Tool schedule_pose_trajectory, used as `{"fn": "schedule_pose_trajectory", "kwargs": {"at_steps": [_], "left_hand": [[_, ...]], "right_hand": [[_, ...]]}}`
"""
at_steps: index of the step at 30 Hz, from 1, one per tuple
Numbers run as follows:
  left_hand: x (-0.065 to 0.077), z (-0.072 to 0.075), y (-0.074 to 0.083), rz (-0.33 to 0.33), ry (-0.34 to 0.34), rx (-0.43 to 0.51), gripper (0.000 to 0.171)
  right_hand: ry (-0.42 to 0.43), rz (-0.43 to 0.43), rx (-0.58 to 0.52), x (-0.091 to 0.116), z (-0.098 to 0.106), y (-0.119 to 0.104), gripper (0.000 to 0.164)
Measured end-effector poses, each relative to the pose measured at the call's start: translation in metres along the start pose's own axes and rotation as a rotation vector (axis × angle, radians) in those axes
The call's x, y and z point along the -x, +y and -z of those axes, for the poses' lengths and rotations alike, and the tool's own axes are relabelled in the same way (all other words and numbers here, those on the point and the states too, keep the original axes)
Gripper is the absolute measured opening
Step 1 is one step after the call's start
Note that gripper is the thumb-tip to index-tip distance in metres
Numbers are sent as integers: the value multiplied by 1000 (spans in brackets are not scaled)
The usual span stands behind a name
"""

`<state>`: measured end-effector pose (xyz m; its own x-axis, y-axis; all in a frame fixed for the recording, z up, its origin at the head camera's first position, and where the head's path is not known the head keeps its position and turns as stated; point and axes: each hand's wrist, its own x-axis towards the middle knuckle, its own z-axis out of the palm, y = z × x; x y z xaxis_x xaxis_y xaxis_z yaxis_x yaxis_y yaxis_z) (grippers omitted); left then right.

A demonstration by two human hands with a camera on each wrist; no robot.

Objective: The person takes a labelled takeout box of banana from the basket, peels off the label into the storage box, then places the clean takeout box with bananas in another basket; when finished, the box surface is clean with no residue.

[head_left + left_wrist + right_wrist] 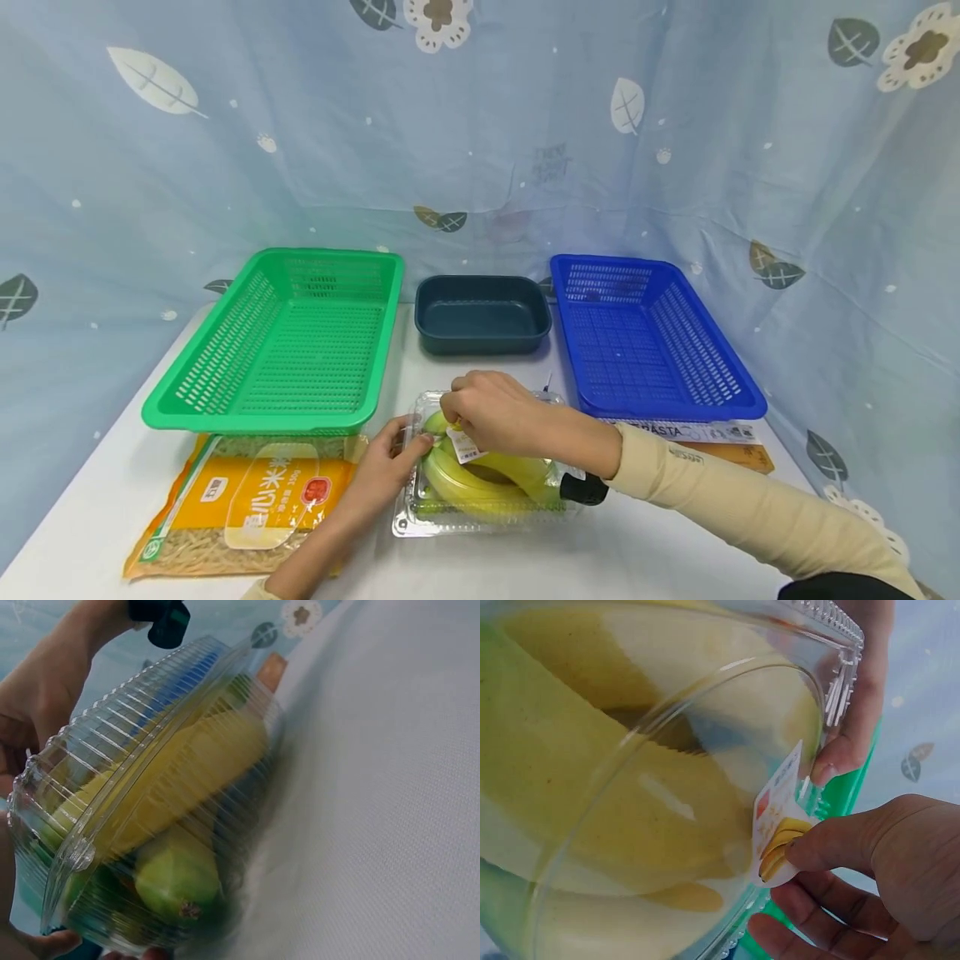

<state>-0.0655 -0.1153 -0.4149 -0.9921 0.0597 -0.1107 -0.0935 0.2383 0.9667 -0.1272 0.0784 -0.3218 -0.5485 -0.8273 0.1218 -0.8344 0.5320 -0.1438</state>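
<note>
Bananas (472,496) in a clear box (450,528), about midway between the worktop (637,542) side edges: left hand (386,467) grips its left side, right hand (498,412) pinches the label (465,447), probably best kept flat and moved slowly; beyond, dark tray (480,342) near the back edge

I'm looking into what seems a small staged booth, screened by a blue printed cloth (480,125) hung behind and along both sides of a plain white surface (675,533). A green basket (322,350), tray (483,343) and blue basket (637,358) stand in a neat row, with packaged groceries nearer me: bananas (465,496), a bag (247,500), a box (738,457). What room lies behind the cloth, I can't tell.
</note>
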Motion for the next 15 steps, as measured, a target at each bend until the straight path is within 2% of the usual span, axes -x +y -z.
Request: {"fn": "schedule_pose_trajectory", "kwargs": {"at_steps": [6, 15], "left_hand": [[2, -1, 0, 3, -1, 0, 56], [2, -1, 1, 24, 5, -13, 58]], "right_hand": [[20, 22, -54, 7, 6, -2, 27], [-8, 24, -79, 26, 30, -15, 23]]}}
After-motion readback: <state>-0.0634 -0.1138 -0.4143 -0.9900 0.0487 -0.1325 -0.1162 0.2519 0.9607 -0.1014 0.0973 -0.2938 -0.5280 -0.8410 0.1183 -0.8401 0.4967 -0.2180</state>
